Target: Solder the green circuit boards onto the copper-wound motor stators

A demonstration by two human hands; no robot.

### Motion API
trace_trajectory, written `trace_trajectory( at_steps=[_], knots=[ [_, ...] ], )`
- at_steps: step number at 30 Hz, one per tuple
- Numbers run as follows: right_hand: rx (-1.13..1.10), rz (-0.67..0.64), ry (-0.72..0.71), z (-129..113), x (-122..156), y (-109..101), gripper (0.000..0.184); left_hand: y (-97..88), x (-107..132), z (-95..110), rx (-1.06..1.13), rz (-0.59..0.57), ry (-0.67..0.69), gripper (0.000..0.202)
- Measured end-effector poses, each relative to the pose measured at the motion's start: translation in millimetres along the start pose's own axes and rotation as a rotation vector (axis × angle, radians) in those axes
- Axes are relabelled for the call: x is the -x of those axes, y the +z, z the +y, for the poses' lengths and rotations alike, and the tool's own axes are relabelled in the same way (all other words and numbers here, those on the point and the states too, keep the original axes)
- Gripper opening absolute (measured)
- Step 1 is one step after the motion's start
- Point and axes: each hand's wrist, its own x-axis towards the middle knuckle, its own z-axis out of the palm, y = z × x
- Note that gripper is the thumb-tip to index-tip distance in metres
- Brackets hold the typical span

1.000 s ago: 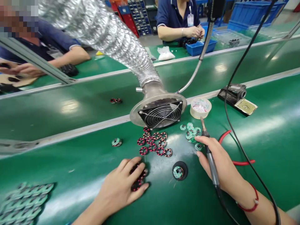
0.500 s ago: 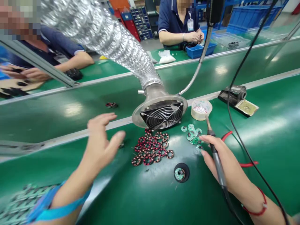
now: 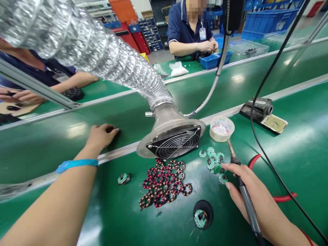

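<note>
Holding one soldering iron [image 3: 246,197], one fan [image 3: 176,142]

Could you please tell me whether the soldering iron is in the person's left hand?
No, the right hand holds the soldering iron, while the left hand is beyond the metal rail.

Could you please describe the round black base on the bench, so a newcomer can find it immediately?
Follow the big silver hose down to the fan grille. Nearer the camera, at the lower right of the red and copper-coloured rings, the round black base sits on the green bench. Unlike the loose green discs farther back, it is black and carries a single green disc.
</note>
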Motion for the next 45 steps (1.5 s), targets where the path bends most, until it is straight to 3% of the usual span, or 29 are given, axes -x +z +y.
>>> trace_trajectory(
  at_steps=[3,10,13,16,20,25,28,36,40,45],
  knots=[
    [-0.015,-0.020,0.003,-2.5,-0.8,-2.8,0.036,-7.0,26.0,17.6,0.058,0.007,-0.109,0.077],
    [-0.042,-0.034,-0.038,-4.6,0.8,-4.3,0.034,-6.5,126.2,106.3,0.297,-0.299,0.183,0.051],
    [-0.065,-0.023,-0.052,-2.1,-0.2,-3.3,0.034,-9.1,150.1,127.6,0.358,-0.362,0.193,0.068],
    [-0.128,-0.019,-0.078,-1.1,-2.5,-3.0,0.032,-18.0,165.8,134.4,0.414,-0.257,0.094,0.076],
    [-0.189,-0.094,-0.140,-7.2,-0.9,-2.6,0.038,-20.3,191.9,163.5,0.442,0.027,-0.026,0.057],
    [-0.186,-0.289,-0.262,-22.9,8.5,3.5,0.047,1.0,223.4,245.6,0.630,-0.273,0.166,0.039],
    [-0.217,-0.343,-0.308,-25.3,10.5,11.4,0.049,15.0,225.1,275.8,0.656,-0.326,0.195,0.031],
    [-0.310,-0.384,-0.275,-20.7,6.8,20.9,0.045,33.8,223.6,270.0,0.903,-0.347,0.177,0.033],
    [-0.352,-0.352,-0.279,-22.7,9.5,19.6,0.052,41.1,233.0,272.6,0.873,-0.253,0.184,0.048],
    [-0.326,-0.312,-0.387,-19.8,10.6,20.5,0.058,44.4,238.2,278.9,0.756,-0.160,0.272,0.052]
  ],
)
